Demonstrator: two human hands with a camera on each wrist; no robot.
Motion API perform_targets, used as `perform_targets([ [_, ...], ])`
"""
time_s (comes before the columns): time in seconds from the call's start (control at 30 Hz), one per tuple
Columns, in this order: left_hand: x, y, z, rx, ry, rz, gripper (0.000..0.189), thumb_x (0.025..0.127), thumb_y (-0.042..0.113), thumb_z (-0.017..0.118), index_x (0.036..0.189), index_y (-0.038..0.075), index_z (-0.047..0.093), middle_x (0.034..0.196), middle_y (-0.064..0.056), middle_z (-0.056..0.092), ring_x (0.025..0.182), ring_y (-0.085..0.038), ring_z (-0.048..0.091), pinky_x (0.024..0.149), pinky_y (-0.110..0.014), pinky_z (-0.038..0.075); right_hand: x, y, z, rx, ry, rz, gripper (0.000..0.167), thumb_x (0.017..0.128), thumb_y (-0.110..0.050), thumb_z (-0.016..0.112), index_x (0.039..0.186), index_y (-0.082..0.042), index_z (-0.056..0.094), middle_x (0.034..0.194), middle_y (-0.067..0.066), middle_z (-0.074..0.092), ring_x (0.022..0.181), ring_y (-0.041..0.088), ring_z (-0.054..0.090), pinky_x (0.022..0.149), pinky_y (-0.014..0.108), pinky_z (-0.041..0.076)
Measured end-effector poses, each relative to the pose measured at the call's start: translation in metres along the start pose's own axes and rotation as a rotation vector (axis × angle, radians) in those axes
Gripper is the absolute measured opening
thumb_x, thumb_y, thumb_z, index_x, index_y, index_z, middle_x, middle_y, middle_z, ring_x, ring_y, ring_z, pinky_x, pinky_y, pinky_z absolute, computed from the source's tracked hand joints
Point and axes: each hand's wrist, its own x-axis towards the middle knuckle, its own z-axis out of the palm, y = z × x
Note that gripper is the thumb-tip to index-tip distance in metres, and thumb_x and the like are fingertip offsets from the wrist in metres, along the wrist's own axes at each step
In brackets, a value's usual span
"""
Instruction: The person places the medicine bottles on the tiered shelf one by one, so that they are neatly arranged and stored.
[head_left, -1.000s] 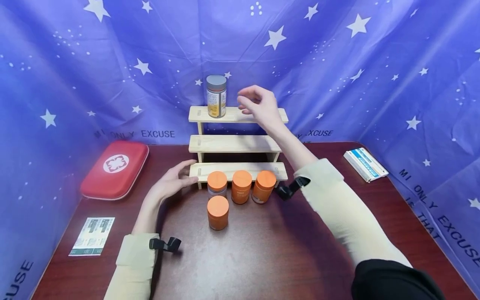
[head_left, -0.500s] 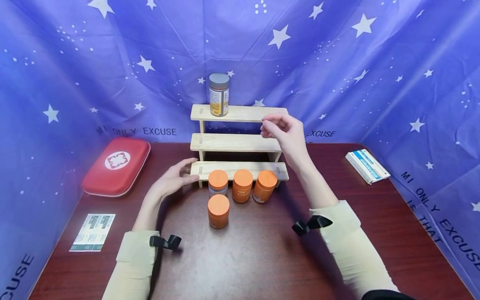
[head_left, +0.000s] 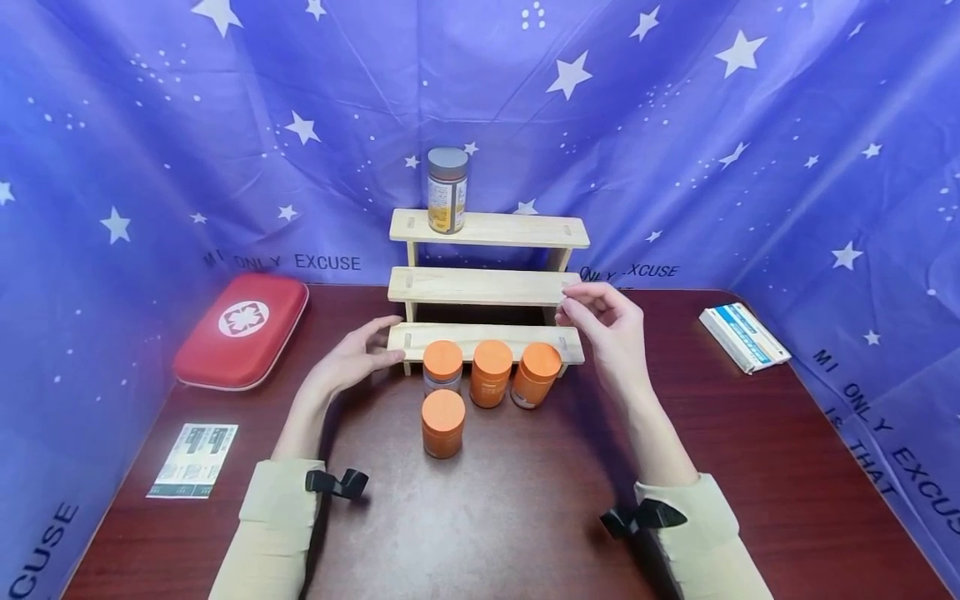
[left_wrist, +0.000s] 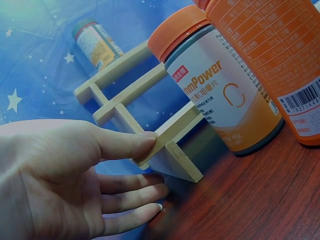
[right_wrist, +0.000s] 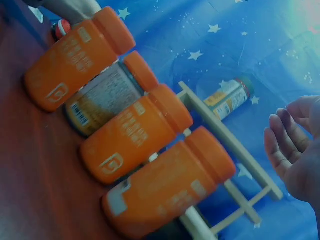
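Note:
A three-tier wooden shelf point(head_left: 480, 287) stands at the table's back. My left hand point(head_left: 348, 360) holds the left end of its lowest tier; in the left wrist view the thumb point(left_wrist: 127, 145) lies on the tier's edge and the other fingers extend below. A grey-lidded bottle point(head_left: 447, 192) stands upright on the top tier, left of middle. My right hand point(head_left: 609, 333), empty with loosely bent fingers, hovers by the shelf's right end. Before the shelf stand several orange-lidded bottles: a grey-and-orange one point(left_wrist: 225, 95), and orange ones including the front bottle point(head_left: 442, 425) and the right bottle point(head_left: 536, 377).
A red first-aid case point(head_left: 243, 333) lies at the back left, with a flat printed pack point(head_left: 193, 460) nearer on the left. White-and-blue boxes point(head_left: 744, 337) lie at the right. A blue star-patterned cloth point(head_left: 337, 125) surrounds the table point(head_left: 510, 517).
My right hand has come down from beside the grey-lidded bottle on the top tier to the lower right of the shelf. My left hand stays at the shelf's end.

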Motion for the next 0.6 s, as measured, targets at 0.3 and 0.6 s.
perform_targets([
  [0.3,0.0,0.003,-0.004,0.015,0.01,-0.012,0.07,0.098,0.015,0.067,0.159,0.006,0.034,0.136,-0.03,0.058,0.117,-0.034,0.062,0.092,-0.029,0.053,-0.017,0.008,-0.018,-0.008,0.013,0.041,0.021,0.094,0.004,0.069,0.113,0.012,0.065,0.083,0.0,0.074,0.074,0.012,0.072,0.077,0.026,0.062],
  [0.6,-0.001,0.005,0.002,-0.021,-0.003,-0.037,0.07,0.099,0.013,0.066,0.16,0.005,0.032,0.137,-0.03,0.056,0.119,-0.034,0.061,0.098,-0.036,0.055,-0.02,0.02,-0.046,-0.015,-0.216,0.095,0.041,0.095,0.005,0.067,0.133,0.011,0.054,0.113,0.01,0.075,0.105,0.019,0.073,0.088,0.031,0.062],
])
